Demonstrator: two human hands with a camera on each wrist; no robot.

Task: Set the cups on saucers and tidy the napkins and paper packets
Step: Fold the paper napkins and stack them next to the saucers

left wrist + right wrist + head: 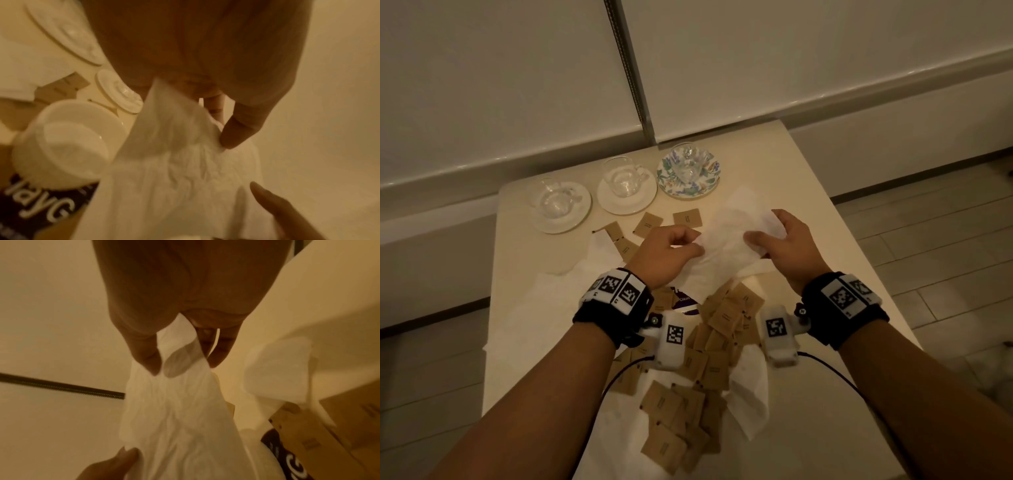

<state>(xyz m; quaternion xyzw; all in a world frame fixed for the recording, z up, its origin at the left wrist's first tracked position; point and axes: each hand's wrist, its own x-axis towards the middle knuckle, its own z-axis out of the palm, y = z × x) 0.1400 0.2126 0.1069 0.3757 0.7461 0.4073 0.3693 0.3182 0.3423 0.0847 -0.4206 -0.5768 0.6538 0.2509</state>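
Left hand [666, 251] grip and right hand [780, 240] grip both pinch one white napkin [736, 229], held above counter [801, 178]. Brown packets [717, 346] scattered near; three cups on saucers [626, 192] behind.

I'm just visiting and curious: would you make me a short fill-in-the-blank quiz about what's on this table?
1. Both the left hand and the right hand hold one white ____.
2. The number of glass cups standing on saucers is ____.
3. The floral saucer is the one farthest ____ in the row.
4. The scattered paper packets are ____ in colour.

Missing words: napkin; three; right; brown
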